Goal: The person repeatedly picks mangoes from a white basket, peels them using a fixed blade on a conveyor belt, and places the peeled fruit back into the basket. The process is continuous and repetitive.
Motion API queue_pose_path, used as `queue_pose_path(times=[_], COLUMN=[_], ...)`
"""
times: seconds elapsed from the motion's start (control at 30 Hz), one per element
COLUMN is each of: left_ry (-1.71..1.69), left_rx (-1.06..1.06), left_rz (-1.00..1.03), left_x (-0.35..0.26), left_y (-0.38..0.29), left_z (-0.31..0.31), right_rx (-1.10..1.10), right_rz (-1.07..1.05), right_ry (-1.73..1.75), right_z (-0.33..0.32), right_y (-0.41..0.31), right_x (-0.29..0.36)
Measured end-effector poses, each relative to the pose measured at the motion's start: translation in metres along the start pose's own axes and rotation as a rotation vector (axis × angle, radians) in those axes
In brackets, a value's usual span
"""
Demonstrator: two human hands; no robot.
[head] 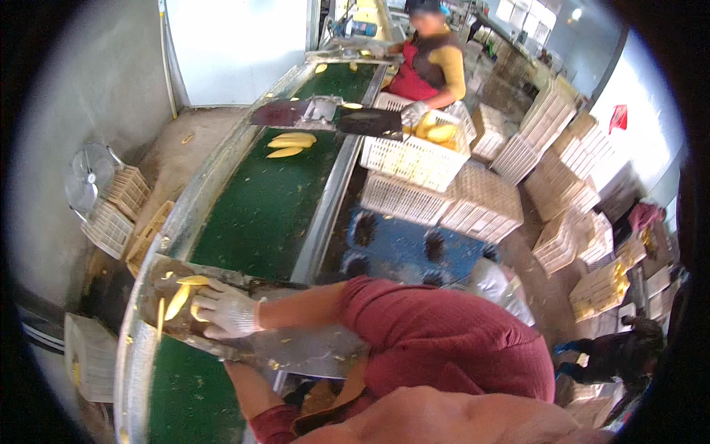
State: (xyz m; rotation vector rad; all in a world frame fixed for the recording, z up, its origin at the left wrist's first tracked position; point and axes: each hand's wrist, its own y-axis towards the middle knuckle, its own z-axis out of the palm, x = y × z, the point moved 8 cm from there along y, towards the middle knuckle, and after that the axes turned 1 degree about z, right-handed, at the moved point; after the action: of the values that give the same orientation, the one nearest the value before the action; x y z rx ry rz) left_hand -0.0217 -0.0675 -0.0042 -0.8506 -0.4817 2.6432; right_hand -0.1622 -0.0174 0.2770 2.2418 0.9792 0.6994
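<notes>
My right hand, in a white knitted glove, lies palm down over a dark metal tray that bridges the conveyor. Its fingers curl over a small yellow piece of produce, partly hidden beneath them. Against the fingertips rests another elongated yellow piece. A longer yellow piece lies just beyond, and a thin one sits by the conveyor's side wall. My left forearm reaches up to the tray's near edge, where the hand is out of sight.
Several yellow pieces lie on the green conveyor belt. Across from me a co-worker has a gloved hand by a white crate holding yellow produce. Stacked crates stand beside a blue pallet. A fan stands left.
</notes>
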Motion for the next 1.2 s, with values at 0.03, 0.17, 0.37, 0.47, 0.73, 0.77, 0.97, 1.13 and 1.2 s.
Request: queue_pose_path(times=[0.03,0.17,0.37,0.47,0.73,0.77,0.97,1.13,1.2], left_ry=[0.014,0.042,0.075,0.119,0.254,0.243,0.228,0.208,0.275], left_rx=[-0.016,-0.051,-0.129,-0.196,-0.374,-0.388,-0.486,-0.112,-0.144], left_rz=[0.003,-0.010,0.003,0.031,0.388,0.457,0.488,0.479,0.447], left_x=[-0.001,-0.010,-0.023,-0.033,-0.116,-0.123,-0.048,0.010,0.039], left_y=[0.000,0.003,-0.018,-0.050,-0.213,-0.229,-0.279,-0.304,-0.295], left_z=[-0.004,-0.015,-0.033,-0.053,-0.045,-0.025,0.101,0.184,0.199], right_rx=[-0.080,-0.112,0.012,0.130,0.188,0.087,0.066,0.123,0.181], right_rz=[-0.025,0.062,0.022,0.026,0.426,0.402,0.288,0.369,0.530], right_ry=[0.036,0.026,-0.059,0.098,0.595,0.709,0.610,0.957,1.264], right_z=[-0.005,0.026,0.028,-0.012,-0.084,-0.094,-0.132,-0.129,-0.104], right_y=[0.002,0.010,-0.009,-0.045,-0.098,-0.083,-0.045,-0.094,-0.118], right_x=[0.003,-0.013,-0.013,-0.008,-0.002,0.010,0.118,0.080,0.064])
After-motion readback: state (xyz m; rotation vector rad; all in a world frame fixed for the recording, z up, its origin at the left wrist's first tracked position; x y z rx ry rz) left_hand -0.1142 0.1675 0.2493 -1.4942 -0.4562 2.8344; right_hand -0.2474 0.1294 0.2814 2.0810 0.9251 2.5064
